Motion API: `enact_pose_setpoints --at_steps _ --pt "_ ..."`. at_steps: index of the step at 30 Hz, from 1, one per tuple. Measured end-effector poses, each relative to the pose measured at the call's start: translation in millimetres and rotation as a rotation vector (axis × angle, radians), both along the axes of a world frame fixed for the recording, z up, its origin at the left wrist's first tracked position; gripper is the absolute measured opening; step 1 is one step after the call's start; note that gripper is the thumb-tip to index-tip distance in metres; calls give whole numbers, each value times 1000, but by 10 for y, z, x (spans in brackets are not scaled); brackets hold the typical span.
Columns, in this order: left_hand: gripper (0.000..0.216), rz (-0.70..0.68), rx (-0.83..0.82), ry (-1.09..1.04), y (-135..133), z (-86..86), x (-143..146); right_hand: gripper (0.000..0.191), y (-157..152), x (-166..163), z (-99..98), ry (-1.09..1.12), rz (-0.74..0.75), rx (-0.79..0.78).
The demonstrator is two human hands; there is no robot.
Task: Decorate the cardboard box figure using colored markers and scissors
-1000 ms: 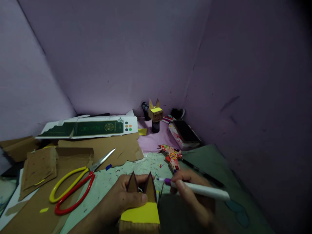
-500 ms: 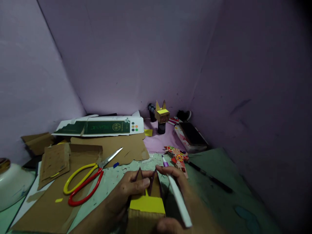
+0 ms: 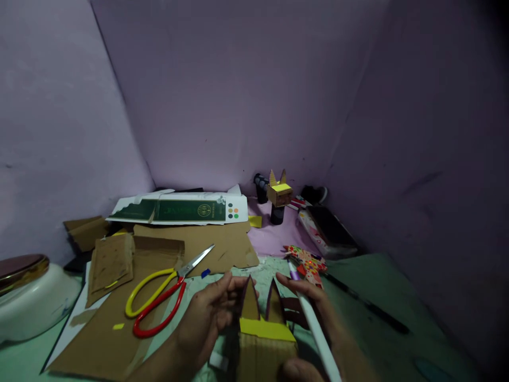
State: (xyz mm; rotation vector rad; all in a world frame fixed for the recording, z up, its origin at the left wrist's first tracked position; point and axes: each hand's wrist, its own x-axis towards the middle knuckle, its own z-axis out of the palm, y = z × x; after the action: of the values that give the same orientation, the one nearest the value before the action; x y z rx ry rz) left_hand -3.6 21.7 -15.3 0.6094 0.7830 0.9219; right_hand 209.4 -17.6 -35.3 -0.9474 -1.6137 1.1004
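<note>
The eared cardboard box (image 3: pixel 267 354) sits at the bottom centre of the head view, between your two hands, its two pointed ears upright behind a yellow strip. Your right hand (image 3: pixel 331 321) grasps a white marker (image 3: pixel 318 333), its thumb at the box's front; your left hand (image 3: pixel 209 313) is loosely curled beside the left ear, and you cannot tell whether it grips. Scissors (image 3: pixel 181 276) lie left of you on cardboard (image 3: pixel 91 345).

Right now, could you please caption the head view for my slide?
Left hand and right hand flank an eared, yellow-topped cardboard box; the right holds a white marker.
</note>
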Motion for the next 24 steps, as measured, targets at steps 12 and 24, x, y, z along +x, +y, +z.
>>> enact_pose_setpoints --at_steps 12,24 --pt "24 7 71 137 -16 24 -2 69 62 3 -148 -10 -60 76" --pt "21 25 91 138 -129 104 62 23 95 211 83 -41 -377 310"
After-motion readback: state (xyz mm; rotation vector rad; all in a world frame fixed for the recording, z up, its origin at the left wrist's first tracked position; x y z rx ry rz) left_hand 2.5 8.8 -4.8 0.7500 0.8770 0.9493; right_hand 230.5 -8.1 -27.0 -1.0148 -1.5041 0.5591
